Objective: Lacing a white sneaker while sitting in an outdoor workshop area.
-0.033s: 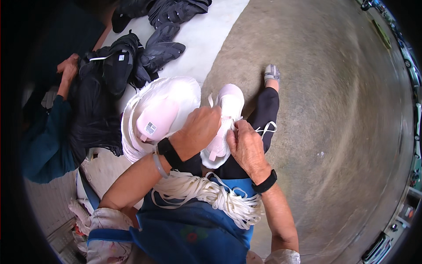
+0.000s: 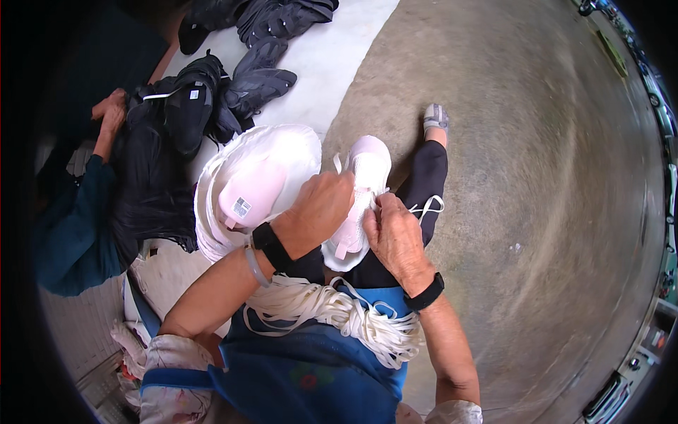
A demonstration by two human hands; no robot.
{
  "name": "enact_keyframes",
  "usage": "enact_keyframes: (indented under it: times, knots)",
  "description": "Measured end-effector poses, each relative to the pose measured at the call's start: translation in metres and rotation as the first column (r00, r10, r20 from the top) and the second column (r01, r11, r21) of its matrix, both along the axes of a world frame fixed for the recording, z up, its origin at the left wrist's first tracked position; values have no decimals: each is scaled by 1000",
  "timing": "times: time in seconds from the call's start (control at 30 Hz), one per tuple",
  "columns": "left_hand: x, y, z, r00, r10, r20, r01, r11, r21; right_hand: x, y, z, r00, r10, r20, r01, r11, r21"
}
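A white and pale pink shoe upper (image 2: 370, 157) lies lengthwise over my lap, toe pointing away. At its left edge my left hand (image 2: 316, 206) is closed, knuckles up; its fingertips and whatever they hold are hidden. My right hand (image 2: 401, 237) pinches a white shoelace (image 2: 429, 203) at the right eyelet edge, and a loop of lace sticks out to the right. Another lace end (image 2: 337, 164) stands up left of the toe. Across my blue apron (image 2: 304, 367) rests a thick bundle of white shoelaces (image 2: 360, 318).
Left of the lap sits a nested pile of white and pink shoe uppers (image 2: 258, 185). Black shoe uppers (image 2: 261, 88) lie on a white surface (image 2: 332, 71) beyond it. Another person's hands (image 2: 109, 113) hold dark material at far left. Concrete floor (image 2: 537, 177) extends right.
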State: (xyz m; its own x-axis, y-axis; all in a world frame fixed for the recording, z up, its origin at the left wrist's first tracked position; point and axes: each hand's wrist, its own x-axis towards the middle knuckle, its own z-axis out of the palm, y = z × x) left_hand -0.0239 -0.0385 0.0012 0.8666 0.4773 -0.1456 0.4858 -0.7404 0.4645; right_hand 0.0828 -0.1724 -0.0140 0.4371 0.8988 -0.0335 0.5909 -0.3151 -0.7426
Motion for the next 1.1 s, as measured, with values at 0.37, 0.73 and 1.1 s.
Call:
enact_keyframes:
  times: [0.37, 0.73, 1.1]
  knots:
    - [1, 10, -17, 966, -23, 257, 29, 999, -20, -1, -1, -2, 1000, -20, 6, 20, 999, 49]
    - [0, 35, 35, 980, 98, -175, -192, 717, -671, -4, 1, -4, 998, 12, 58, -15, 998, 62]
    - [-11, 35, 26, 939, 275, -208, -317, 454, -833, -1, 1, -9, 1000, 7, 25, -9, 997, 79]
